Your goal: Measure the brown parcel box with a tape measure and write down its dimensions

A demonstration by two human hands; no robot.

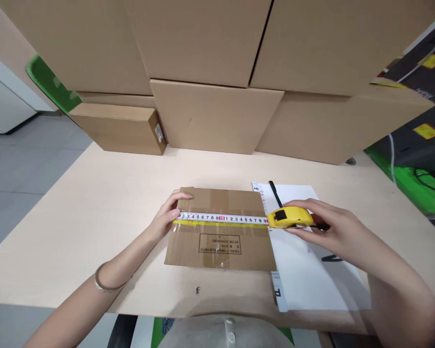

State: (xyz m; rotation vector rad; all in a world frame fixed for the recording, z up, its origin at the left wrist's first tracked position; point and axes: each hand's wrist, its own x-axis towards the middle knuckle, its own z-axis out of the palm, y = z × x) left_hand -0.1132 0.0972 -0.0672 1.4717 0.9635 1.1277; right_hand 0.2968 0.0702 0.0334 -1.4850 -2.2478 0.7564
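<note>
A small brown cardboard box point(221, 203) with printed text and clear tape lies in front of me. Across its top runs the white blade of a tape measure point(293, 217), whose yellow case is at the box's right edge. My right hand point(322, 220) grips that case. My left hand point(170, 210) is at the box's left edge, its thumb pressing the blade's end there and its fingers along the side. The blade's very end is hidden under the thumb. Yellow tape shows along the box just below the blade.
White papers point(311, 280) lie to the right, partly beside the box, with a black pen point(275, 193) on them. Large cardboard boxes point(217, 116) form a wall along the back of the table point(76, 232). A smaller closed carton point(119, 128) stands back left.
</note>
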